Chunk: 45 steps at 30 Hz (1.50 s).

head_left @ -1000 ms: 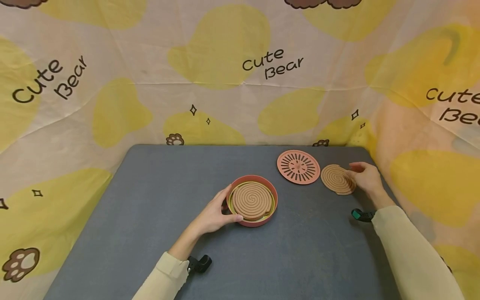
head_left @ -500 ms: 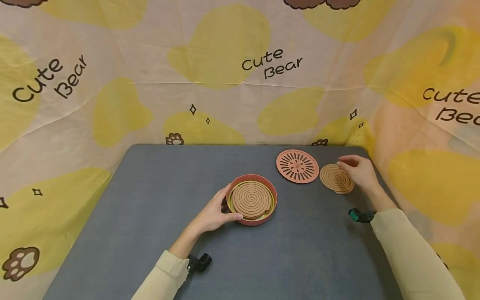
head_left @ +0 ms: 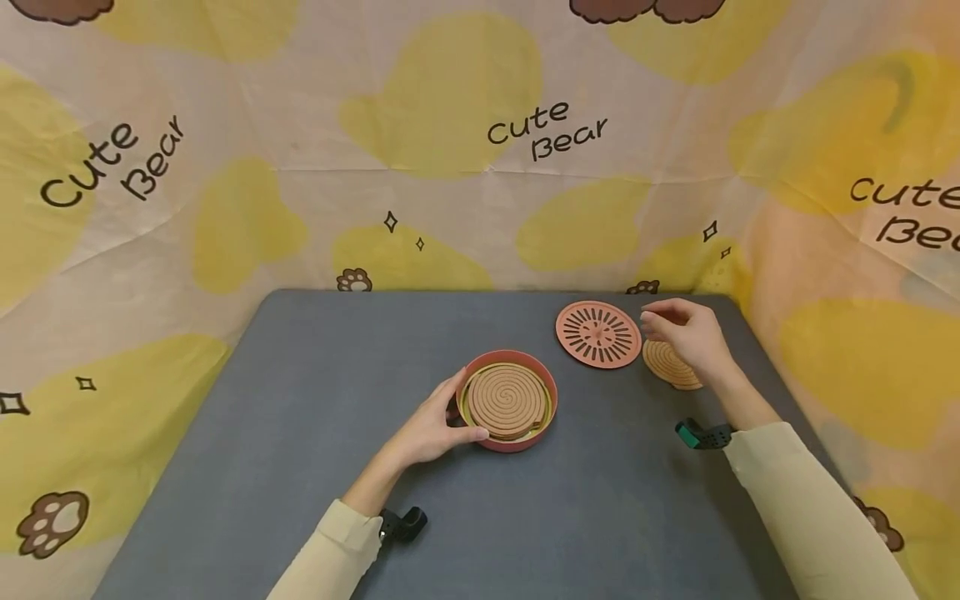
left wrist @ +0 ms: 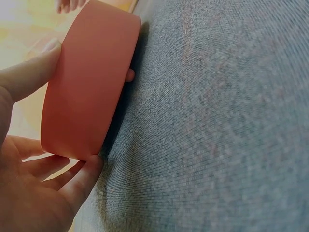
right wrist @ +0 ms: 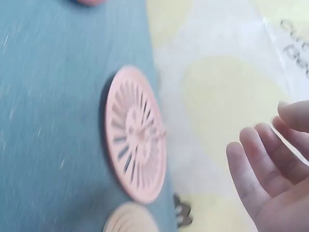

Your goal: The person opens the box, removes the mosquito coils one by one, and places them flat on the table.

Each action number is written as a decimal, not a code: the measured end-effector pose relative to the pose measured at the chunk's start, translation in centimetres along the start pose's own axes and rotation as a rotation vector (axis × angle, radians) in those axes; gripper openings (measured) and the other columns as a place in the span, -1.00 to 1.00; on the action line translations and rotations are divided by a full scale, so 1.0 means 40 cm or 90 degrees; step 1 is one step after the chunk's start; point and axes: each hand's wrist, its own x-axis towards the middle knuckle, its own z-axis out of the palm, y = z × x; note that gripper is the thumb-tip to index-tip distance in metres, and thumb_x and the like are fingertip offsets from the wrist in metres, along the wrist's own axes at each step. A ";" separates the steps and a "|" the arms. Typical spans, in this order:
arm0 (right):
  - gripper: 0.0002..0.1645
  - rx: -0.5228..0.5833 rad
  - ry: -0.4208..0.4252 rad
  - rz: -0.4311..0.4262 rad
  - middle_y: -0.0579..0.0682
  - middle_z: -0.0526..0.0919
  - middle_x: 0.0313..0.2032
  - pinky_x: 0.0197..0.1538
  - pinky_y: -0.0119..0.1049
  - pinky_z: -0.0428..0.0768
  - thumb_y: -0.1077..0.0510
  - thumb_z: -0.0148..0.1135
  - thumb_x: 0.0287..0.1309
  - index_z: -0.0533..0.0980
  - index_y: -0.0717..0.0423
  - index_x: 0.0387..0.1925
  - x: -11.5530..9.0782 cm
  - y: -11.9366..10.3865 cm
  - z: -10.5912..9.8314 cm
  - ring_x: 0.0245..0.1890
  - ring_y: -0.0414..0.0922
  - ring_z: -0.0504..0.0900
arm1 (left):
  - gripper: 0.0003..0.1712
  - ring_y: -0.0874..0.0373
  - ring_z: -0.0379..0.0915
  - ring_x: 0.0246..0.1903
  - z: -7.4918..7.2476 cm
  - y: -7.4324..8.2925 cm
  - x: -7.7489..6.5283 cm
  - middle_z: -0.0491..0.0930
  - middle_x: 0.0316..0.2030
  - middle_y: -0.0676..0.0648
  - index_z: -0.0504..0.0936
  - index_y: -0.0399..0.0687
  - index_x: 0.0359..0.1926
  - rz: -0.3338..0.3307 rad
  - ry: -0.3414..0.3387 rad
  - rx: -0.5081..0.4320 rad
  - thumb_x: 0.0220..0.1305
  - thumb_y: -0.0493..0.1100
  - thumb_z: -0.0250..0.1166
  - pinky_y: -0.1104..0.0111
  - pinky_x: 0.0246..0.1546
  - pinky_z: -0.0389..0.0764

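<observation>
My left hand (head_left: 431,425) grips the near-left side of a round red mosquito coil holder (head_left: 513,447), its thumb at the front rim. Inside lies a brown mosquito coil (head_left: 507,400) on a yellowish inner ring. The left wrist view shows the fingers and thumb against the red wall (left wrist: 91,82) and a small foot under it. My right hand (head_left: 693,342) hovers over a second mosquito coil (head_left: 667,363) and partly hides it. Its fingers are loosely bent, with nothing between them. Beside that coil lies a pink slotted lid (head_left: 598,335) with a small knob, clear in the right wrist view.
A dark grey-blue cloth (head_left: 300,400) covers the table. A patterned yellow and cream curtain (head_left: 450,167) rises behind the back edge and along both sides. The second coil and the lid lie close to the far right corner.
My right hand has moved left and upward from the right edge of the second coil, towards the lid. That coil stays on the table. My left hand keeps its grip on the holder.
</observation>
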 end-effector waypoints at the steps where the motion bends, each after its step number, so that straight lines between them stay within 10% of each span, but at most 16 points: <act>1: -0.48 0.014 -0.002 -0.002 0.18 0.64 -0.05 -0.17 -0.47 0.68 0.00 0.26 0.42 0.54 0.36 0.15 -0.002 -0.009 0.008 -0.24 -0.33 0.69 | 0.26 -0.06 0.23 0.41 0.002 0.000 0.000 0.06 0.54 -0.22 -0.04 -0.06 0.63 0.004 -0.001 -0.002 0.13 0.05 0.57 0.06 0.26 0.49; 16: -0.60 0.037 -0.092 -0.042 0.27 0.68 -0.09 -0.14 -0.37 0.70 0.06 0.26 0.43 0.60 0.32 0.06 0.002 -0.104 0.131 -0.23 -0.21 0.73 | 0.24 -0.04 0.32 0.36 0.003 -0.004 0.002 0.11 0.52 -0.19 -0.03 0.00 0.64 0.001 0.013 -0.008 0.14 0.09 0.57 0.06 0.26 0.49; 45: -0.71 -0.045 -0.200 -0.125 0.01 0.71 -0.09 0.03 -0.03 0.65 0.06 0.30 0.39 0.66 0.14 0.01 -0.007 -0.116 0.369 -0.08 -0.03 0.68 | 0.22 -0.05 0.25 0.39 0.006 -0.007 0.000 0.13 0.50 -0.20 0.00 0.11 0.64 0.021 0.007 -0.021 0.14 0.05 0.57 0.01 0.27 0.46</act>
